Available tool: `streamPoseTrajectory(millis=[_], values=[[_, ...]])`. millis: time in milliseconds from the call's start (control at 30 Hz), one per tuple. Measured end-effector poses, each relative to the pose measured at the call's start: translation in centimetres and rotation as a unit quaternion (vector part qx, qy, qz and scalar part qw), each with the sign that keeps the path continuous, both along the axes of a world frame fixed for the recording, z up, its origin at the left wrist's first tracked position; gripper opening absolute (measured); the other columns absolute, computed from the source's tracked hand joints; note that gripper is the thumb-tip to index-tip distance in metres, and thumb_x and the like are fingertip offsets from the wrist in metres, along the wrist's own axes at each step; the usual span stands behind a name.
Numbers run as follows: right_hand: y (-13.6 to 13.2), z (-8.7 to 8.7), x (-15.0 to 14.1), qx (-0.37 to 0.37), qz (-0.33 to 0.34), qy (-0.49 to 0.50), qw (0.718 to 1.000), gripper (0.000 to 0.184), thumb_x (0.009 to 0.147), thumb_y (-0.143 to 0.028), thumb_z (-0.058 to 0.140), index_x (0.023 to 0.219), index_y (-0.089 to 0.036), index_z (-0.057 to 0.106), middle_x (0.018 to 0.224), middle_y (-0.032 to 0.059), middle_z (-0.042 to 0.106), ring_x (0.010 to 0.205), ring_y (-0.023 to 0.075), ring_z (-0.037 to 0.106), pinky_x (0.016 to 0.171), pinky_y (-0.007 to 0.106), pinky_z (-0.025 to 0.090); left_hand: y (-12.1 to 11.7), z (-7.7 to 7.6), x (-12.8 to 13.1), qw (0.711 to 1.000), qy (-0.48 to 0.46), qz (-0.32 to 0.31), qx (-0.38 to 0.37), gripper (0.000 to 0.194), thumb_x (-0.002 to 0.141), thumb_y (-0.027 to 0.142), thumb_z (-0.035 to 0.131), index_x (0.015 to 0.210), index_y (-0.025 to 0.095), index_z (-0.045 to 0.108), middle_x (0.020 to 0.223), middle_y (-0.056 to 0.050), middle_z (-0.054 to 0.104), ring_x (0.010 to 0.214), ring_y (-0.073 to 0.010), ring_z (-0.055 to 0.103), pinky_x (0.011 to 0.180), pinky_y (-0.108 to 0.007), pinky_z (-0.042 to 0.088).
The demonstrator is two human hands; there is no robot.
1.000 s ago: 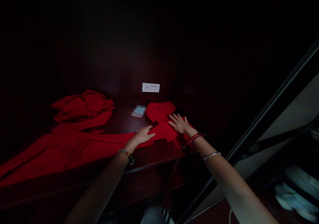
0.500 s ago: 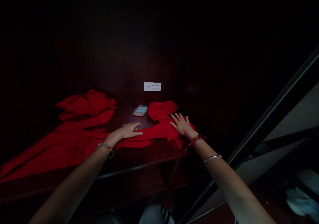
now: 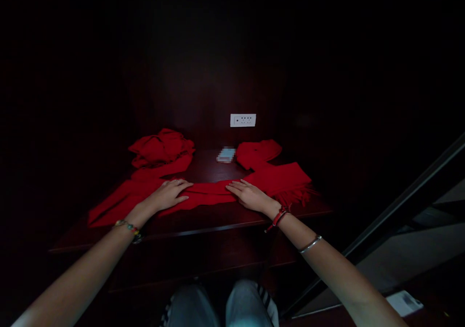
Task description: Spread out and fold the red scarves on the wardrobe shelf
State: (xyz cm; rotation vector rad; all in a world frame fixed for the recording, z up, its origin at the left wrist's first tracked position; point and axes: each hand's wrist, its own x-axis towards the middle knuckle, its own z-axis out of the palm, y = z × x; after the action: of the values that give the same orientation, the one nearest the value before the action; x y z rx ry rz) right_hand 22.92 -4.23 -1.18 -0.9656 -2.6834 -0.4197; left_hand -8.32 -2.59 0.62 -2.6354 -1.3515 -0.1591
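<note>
A long red scarf (image 3: 210,190) with fringed ends lies across a dark wooden shelf. My left hand (image 3: 169,194) rests on its left-middle part, fingers stretched to the right and thumb apart. On the same scarf, right of the middle, lies my right hand (image 3: 250,196), flat, with its fingers pointing left. The fringe at the right end spreads out beyond my right wrist. Behind my left hand sits a crumpled heap of red cloth (image 3: 162,147). Another folded red piece (image 3: 257,152) is behind my right hand; whether it joins the scarf I cannot tell.
A small pale, blurred-out item (image 3: 226,155) lies on the shelf (image 3: 203,172) between the red cloths. A white power socket (image 3: 243,120) is on the dark back wall. A framed panel edge (image 3: 410,201) slants along the right. My knees are below the shelf's front edge.
My right hand has moved left along the scarf, closer to my left hand. The scarf's right end lies flatter and more spread. The camera view has shifted left.
</note>
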Motion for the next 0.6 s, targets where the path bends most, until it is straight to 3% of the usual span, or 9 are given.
streamPoseTrajectory(millis=[167,367,467,600], values=[[0.0,-0.5,0.8,0.038,-0.007,0.004,0.999,0.047,0.078,-0.004,0.038,0.124,-0.014,0.041,0.119,0.0123,0.051,0.113,0.0175,0.042,0.098,0.038,0.030,0.4,-0.3,-1.8,0.996,0.025,0.043,0.077,0.028,0.083,0.024,0.036,0.105,0.019,0.054,0.101,-0.007,0.054,0.097,-0.0192,0.048,0.087,-0.035,0.033],[-0.6,-1.4,1.4,0.059,-0.081,0.071,0.992,0.032,0.079,-0.007,0.042,0.108,-0.013,0.055,0.101,0.0110,0.061,0.095,0.0184,0.055,0.086,0.032,0.042,-1.0,2.2,-1.7,0.981,-0.031,0.070,0.176,0.031,0.088,0.025,0.024,0.102,0.017,0.051,0.096,-0.007,0.048,0.080,-0.0153,0.048,0.075,-0.028,0.040],[-0.6,-1.6,1.9,0.066,-0.095,0.114,0.987,0.030,0.079,-0.007,0.042,0.104,-0.013,0.057,0.101,0.0096,0.062,0.093,0.0176,0.056,0.086,0.030,0.042,-2.6,2.1,-1.8,0.989,-0.006,0.022,0.145,0.032,0.088,0.026,0.024,0.104,0.020,0.050,0.100,-0.007,0.048,0.082,-0.0155,0.049,0.074,-0.027,0.041],[-0.3,-1.9,3.0,0.047,-0.059,0.090,0.993,0.032,0.079,-0.007,0.042,0.105,-0.015,0.057,0.104,0.0089,0.062,0.095,0.0166,0.056,0.087,0.030,0.042,-4.1,0.3,-2.7,0.997,0.018,-0.033,0.072,0.029,0.086,0.033,0.032,0.102,0.021,0.053,0.099,-0.006,0.053,0.090,-0.0175,0.050,0.081,-0.031,0.040]])
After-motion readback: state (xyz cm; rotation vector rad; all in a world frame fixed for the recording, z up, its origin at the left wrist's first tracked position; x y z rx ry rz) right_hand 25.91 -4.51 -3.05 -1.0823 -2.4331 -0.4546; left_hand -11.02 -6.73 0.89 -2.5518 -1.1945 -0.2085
